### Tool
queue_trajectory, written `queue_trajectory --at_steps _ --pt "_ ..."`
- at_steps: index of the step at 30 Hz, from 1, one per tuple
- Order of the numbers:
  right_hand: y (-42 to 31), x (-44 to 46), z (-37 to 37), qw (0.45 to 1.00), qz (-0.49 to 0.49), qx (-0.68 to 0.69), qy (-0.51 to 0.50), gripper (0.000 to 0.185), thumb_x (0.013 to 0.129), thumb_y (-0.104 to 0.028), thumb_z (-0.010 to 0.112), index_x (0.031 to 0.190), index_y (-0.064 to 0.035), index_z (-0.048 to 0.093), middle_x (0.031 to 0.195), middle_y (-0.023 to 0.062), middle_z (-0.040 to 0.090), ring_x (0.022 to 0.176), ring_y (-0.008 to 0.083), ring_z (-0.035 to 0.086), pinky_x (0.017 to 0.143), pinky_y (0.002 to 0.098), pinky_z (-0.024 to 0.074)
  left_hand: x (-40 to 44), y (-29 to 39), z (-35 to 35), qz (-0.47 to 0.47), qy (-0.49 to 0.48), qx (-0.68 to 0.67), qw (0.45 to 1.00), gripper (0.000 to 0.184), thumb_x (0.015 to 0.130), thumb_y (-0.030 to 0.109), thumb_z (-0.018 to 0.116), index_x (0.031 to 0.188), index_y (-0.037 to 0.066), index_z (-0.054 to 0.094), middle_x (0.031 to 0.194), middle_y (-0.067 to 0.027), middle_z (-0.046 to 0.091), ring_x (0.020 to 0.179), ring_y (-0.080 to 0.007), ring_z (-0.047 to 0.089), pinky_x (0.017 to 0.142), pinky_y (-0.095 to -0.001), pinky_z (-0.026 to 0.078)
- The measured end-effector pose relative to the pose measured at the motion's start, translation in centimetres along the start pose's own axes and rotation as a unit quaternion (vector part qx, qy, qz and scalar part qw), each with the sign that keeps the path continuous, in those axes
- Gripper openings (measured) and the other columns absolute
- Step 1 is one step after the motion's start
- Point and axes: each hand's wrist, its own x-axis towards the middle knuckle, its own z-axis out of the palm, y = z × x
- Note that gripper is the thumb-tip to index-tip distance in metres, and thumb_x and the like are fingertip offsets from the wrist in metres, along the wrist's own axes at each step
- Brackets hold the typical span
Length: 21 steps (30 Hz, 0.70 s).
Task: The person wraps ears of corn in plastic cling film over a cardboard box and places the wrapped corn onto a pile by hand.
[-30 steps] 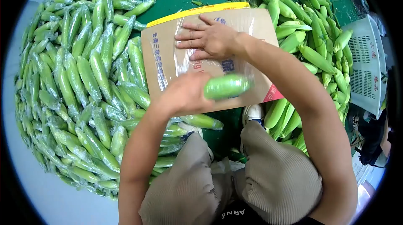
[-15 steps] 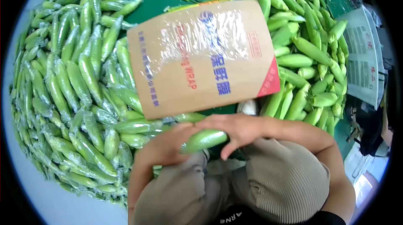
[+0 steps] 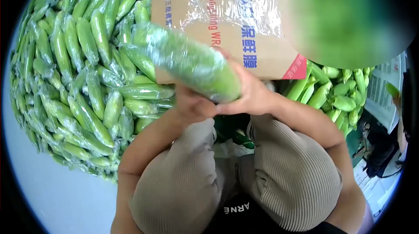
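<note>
Left hand and right hand curled together round near end of film-wrapped corn ear. Ear tilted, far end toward upper left, hiding part of cardboard box. Left: heap of wrapped corn. Right: unwrapped corn, pale crate; upper right blurred. Box print: red "WR", rest covered; blue "保鲜膜". Black garment: "ARN" legible.
</note>
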Motion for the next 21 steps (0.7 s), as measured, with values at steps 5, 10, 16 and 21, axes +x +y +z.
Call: queue_trajectory --at_steps 5,10,16,21 --pt "2.5 -4.4 -4.4 0.987 0.046 0.052 0.146 0.076 0.074 -0.02 0.089 0.139 -0.0009 0.054 0.118 0.0121 0.068 0.107 0.0229 0.066 0.097 0.0391 0.0534 -8.7 -9.4 -6.7 0.086 -0.372 0.605 0.699 0.035 0.086 0.027 0.072 0.115 0.006 0.07 0.121 -0.0132 0.071 0.118 -0.0282 0.066 0.105 -0.045 0.05" --pt "6.0 -4.3 -5.8 0.977 -0.023 0.123 0.173 0.072 0.077 -0.03 0.086 0.134 0.0008 0.054 0.105 0.0137 0.07 0.089 0.0256 0.07 0.077 0.0366 0.0567 -9.5 -15.5 -5.7 0.008 -0.419 0.724 0.548 0.027 0.087 0.02 0.063 0.11 0.01 0.073 0.106 -0.0097 0.071 0.11 -0.0284 0.065 0.104 -0.0468 0.047" --pt "-1.8 -0.1 -2.3 0.993 -0.029 -0.002 0.112 0.086 0.086 -0.022 0.078 0.158 -0.0018 0.033 0.136 0.0213 0.062 0.12 0.0316 0.066 0.103 0.0436 0.0541 -6.9 3.9 -7.2 -0.125 -0.004 0.181 0.975 0.09 0.085 0.036 0.082 0.16 0.012 0.039 0.15 -0.016 0.057 0.133 -0.0356 0.058 0.114 -0.0537 0.045" --pt "-11.0 7.6 11.8 0.927 -0.133 -0.271 -0.223 0.084 0.101 -0.023 0.068 0.167 -0.0029 0.019 0.163 0.0264 0.038 0.153 0.0387 0.037 0.126 0.045 0.0308 -10.1 7.7 -8.4 0.107 0.19 -0.328 0.919 0.101 0.086 0.05 0.081 0.164 0.009 0.031 0.165 -0.0133 0.043 0.149 -0.0285 0.045 0.123 -0.0476 0.039"
